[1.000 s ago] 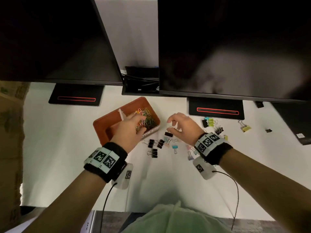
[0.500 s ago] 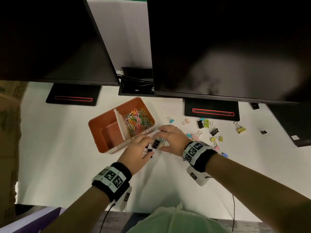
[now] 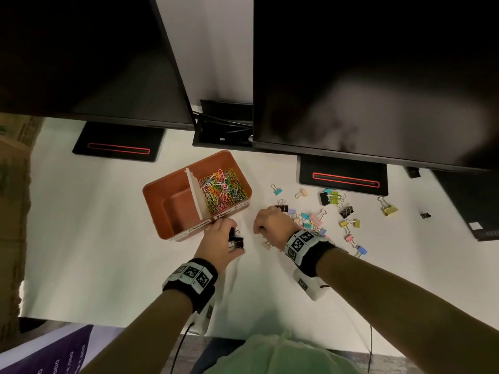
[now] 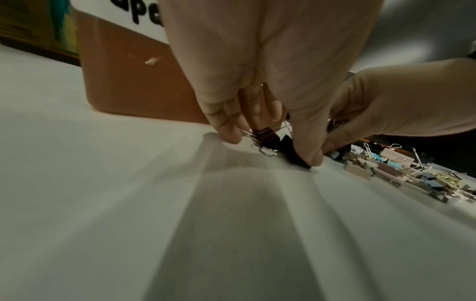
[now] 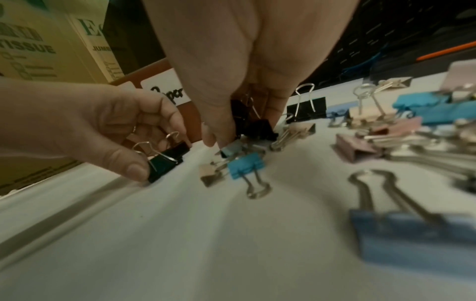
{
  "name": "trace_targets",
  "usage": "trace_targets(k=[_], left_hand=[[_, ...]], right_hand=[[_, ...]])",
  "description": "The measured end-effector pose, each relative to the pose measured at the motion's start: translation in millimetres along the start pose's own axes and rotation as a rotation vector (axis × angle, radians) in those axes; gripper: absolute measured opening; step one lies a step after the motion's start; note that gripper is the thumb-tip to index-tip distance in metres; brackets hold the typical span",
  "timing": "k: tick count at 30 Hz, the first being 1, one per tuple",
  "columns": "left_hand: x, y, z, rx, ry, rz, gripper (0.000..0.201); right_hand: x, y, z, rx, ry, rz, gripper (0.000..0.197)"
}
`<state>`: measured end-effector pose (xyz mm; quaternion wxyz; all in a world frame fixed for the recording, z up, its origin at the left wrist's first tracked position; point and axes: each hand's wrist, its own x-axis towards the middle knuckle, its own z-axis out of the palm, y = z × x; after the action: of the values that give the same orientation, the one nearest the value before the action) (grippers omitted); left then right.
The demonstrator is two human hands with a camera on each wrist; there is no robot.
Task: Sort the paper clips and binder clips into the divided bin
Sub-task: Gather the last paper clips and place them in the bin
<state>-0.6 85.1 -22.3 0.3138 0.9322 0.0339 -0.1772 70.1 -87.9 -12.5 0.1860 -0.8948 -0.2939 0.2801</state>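
Note:
An orange divided bin stands on the white table. Its right compartment holds several coloured paper clips; its left compartment looks empty. In front of the bin my left hand pinches black binder clips at the table surface, also seen in the left wrist view as black binder clips under the left hand. My right hand is just to the right, fingers curled down; in the right wrist view the right hand grips black binder clips. Several coloured binder clips lie scattered to its right.
Two dark monitors overhang the back of the table, their stands behind the clips. A dark device lies at the far right. Cardboard boxes stand left of the table. A blue binder clip lies near my right fingers.
My left hand left the paper-clip compartment, came down in front of the bin and took hold of black binder clips. My right hand moved toward me and curled onto clips.

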Motion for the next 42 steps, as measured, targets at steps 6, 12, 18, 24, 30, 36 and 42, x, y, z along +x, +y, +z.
trace_targets(k=[6,12,18,24,30,36,42], left_hand=[[-2,-3,0,-0.094,-0.07,0.023,0.038],[-2,-4,-2,-0.19,-0.053,-0.035,0.028],[-13,6,-13,-0.23,-0.019,0.042,0.015],[-37,11,-58,-0.324,0.17,0.139,0.017],[-48,-16,-122,-0.252,0.457,0.088,0.021],[-49,-26,-147,-0.378,0.395,-0.061,0.034],[-54,7,-116,-0.233,0.291,0.241,0.019]], right_hand=[[-16,14,-10,0.147,0.148,0.013,0.013],[-38,26,-27,0.211,0.264,0.067,0.011],[-55,16,-38,0.219,0.305,0.043,0.012],[-42,-23,-52,0.24,0.374,-0.116,0.012],[7,-103,-61,0.299,0.366,-0.297,0.011],[47,-147,-53,0.354,0.27,-0.267,0.03],[0,-72,-52,0.318,0.4,-0.118,0.015]])
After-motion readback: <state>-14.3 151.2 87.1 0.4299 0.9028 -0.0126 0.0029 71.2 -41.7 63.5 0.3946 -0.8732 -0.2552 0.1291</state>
